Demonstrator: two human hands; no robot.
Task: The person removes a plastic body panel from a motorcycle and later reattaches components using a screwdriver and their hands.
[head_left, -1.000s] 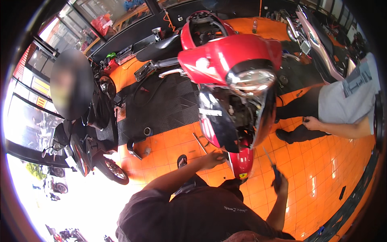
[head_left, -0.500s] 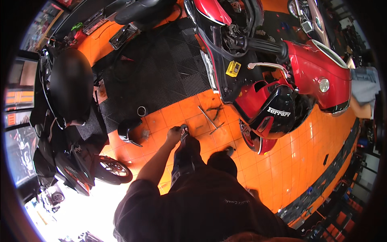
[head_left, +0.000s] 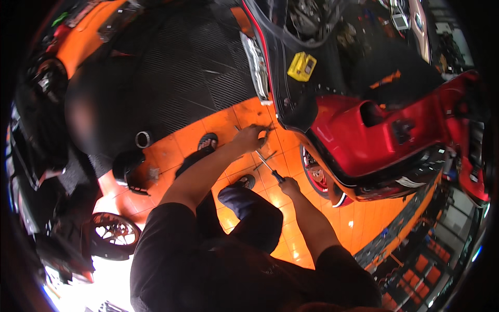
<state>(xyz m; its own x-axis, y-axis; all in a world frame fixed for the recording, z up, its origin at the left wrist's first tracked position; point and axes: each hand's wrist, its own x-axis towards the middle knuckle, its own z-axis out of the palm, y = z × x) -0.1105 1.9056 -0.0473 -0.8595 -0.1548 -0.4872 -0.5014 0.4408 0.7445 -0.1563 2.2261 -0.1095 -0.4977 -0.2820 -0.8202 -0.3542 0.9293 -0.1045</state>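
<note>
My right hand (head_left: 289, 187) is closed round the dark handle of a screwdriver (head_left: 267, 163). Its silver shaft slants up and left to my left hand (head_left: 248, 140). That hand's fingers are curled; whether they grip the shaft end or something else is hidden. Beneath both hands, on the orange tile floor, lies a thin T-shaped tool (head_left: 255, 168), partly covered by the left hand and the screwdriver. Right of the hands stands a partly stripped red scooter (head_left: 358, 138), its front wheel (head_left: 314, 174) close to my right hand.
A yellow box (head_left: 302, 66) rests on the scooter's black footboard. Left of my feet are a metal ring (head_left: 143, 139) and a curved black part (head_left: 128, 170). Black ribbed matting (head_left: 187, 78) covers the floor ahead. A dark motorcycle's wheel (head_left: 115, 231) is at the lower left.
My left hand has moved from beside my foot, up and right over the floor tool. My right hand has come into view with the screwdriver. The scooter's front now appears turned.
</note>
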